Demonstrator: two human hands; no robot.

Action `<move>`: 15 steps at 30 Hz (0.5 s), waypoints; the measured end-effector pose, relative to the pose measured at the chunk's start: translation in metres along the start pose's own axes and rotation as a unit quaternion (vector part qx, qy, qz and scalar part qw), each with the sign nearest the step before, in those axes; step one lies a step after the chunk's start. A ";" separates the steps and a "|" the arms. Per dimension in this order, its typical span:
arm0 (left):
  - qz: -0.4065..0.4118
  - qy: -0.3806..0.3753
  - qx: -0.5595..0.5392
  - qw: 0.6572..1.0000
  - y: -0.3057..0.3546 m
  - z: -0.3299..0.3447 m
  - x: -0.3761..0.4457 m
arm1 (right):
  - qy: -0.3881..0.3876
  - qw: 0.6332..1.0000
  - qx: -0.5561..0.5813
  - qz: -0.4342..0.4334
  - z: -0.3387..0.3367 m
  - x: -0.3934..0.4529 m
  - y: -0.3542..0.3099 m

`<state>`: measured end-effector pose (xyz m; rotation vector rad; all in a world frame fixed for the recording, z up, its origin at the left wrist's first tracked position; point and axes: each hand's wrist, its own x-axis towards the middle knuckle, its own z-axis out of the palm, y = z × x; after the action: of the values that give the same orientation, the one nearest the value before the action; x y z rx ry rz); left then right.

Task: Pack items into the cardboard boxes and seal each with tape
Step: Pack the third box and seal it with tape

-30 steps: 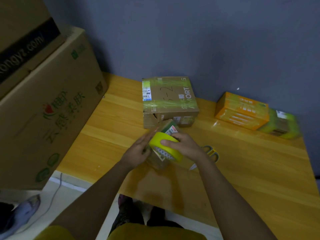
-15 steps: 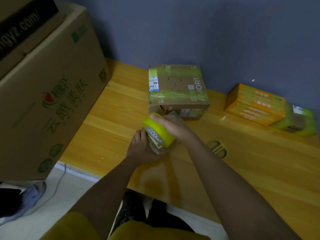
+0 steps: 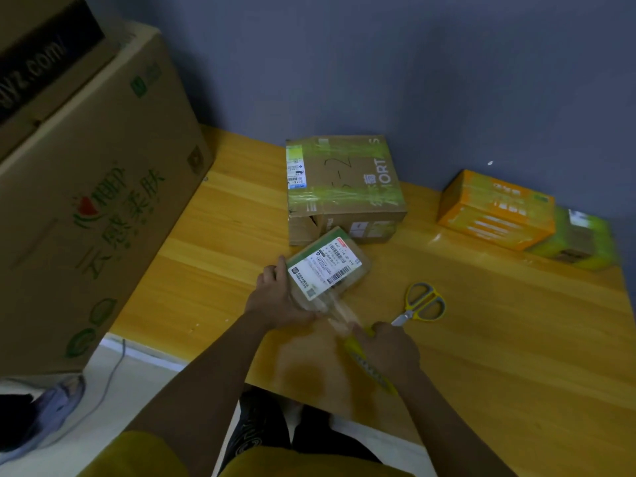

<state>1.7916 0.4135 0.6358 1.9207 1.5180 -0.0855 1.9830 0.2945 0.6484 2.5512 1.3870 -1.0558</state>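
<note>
A small cardboard box (image 3: 327,270) with a white shipping label lies tilted on the wooden table (image 3: 499,339). My left hand (image 3: 275,297) grips its left side. My right hand (image 3: 389,349) holds a yellow roll of tape (image 3: 364,363) nearer to me, and a clear strip of tape (image 3: 339,313) stretches from the roll to the box's near end. A bigger cardboard box (image 3: 344,187) wrapped with greenish tape stands just behind the small one.
Yellow-handled scissors (image 3: 421,304) lie right of the small box. An orange box (image 3: 495,210) and a green-taped parcel (image 3: 578,242) sit at the far right by the wall. Large stacked cartons (image 3: 86,201) stand at the left of the table.
My right hand has pulled the tape roll off the top of the small box towards me and to the right, drawing out a strip. The box's label is now uncovered.
</note>
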 end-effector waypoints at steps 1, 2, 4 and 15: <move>0.002 -0.003 -0.006 1.000 0.001 -0.001 0.000 | -0.009 1.000 -0.007 0.005 0.002 0.002 -0.002; 0.002 -0.006 -0.012 1.000 0.001 -0.001 0.000 | -0.016 1.000 -0.005 0.010 0.002 0.004 -0.003; -0.002 -0.004 -0.018 1.000 0.002 0.000 -0.002 | -0.021 0.999 0.016 0.022 -0.001 0.006 -0.007; -0.068 -0.129 -0.274 0.951 0.000 0.000 -0.006 | -0.005 0.999 -0.041 -0.004 -0.043 0.003 -0.023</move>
<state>1.7898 0.4083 0.6386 1.3098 1.3223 0.0244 1.9900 0.3252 0.6860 2.4800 1.4094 -0.9899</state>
